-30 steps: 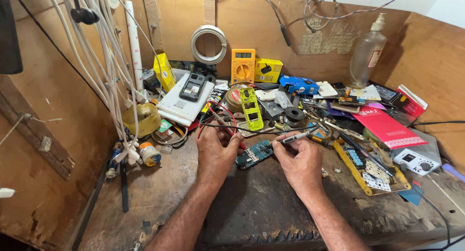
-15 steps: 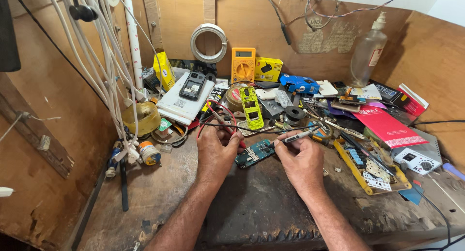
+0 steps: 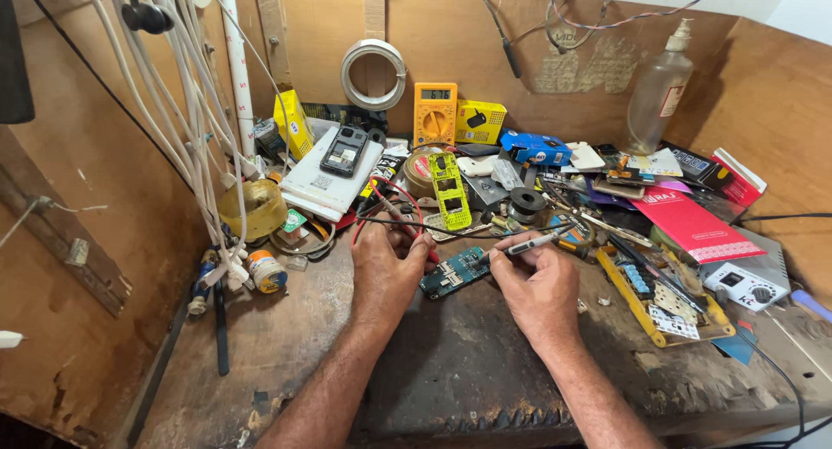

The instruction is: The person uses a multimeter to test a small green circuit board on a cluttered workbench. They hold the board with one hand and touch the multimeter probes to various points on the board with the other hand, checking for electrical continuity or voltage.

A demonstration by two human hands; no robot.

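Small blue-green board (image 3: 454,271) flat on the worktop (image 3: 451,371), just in front of the yellow phone frame (image 3: 449,189). Left hand (image 3: 386,267) at the board's left edge, fingers pinching a red probe (image 3: 407,228). Right hand (image 3: 537,284) at its right edge, fingers pinching a black probe (image 3: 533,242), tip toward the board. Orange multimeter (image 3: 434,113) behind, against the back wall.

The one camera sits on my head and looks steeply down and forward over my workbench (image 3: 260,354), close enough that my forearms enter from the bottom edge. My left hand (image 3: 387,263) and right hand (image 3: 537,280) meet just below the frame's centre. The wooden back wall (image 3: 485,59) fills the top, a side panel the left.
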